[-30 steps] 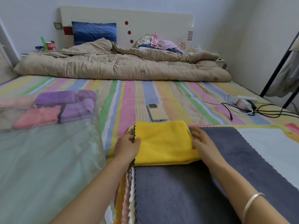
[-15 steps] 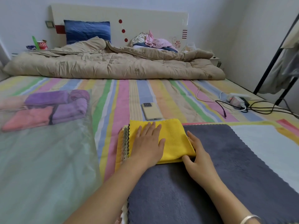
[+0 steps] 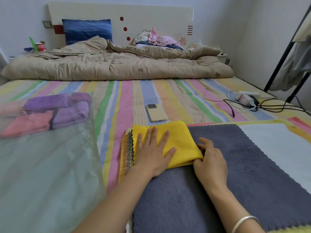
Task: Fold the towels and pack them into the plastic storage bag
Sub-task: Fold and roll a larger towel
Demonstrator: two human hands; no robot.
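Observation:
A folded yellow towel (image 3: 180, 142) lies on a spread grey towel (image 3: 235, 174), which tops a stack of flat towels on the striped bed. My left hand (image 3: 152, 153) rests flat on the yellow towel, fingers spread. My right hand (image 3: 210, 159) pinches the yellow towel's near right corner. At the left lies the clear plastic storage bag (image 3: 42, 174); folded purple towels (image 3: 67, 108) and pink towels (image 3: 25, 123) sit at its far end.
A phone (image 3: 155, 112) lies just beyond the yellow towel. A power strip with cables (image 3: 247, 100) sits at the right. A beige quilt (image 3: 117, 66) and pillows fill the head of the bed. A black rack (image 3: 286, 52) stands at the right.
My left hand moved from the yellow towel's left edge onto its top and lies flat there. My right hand slid from the right edge to the near right corner. The towel is narrower.

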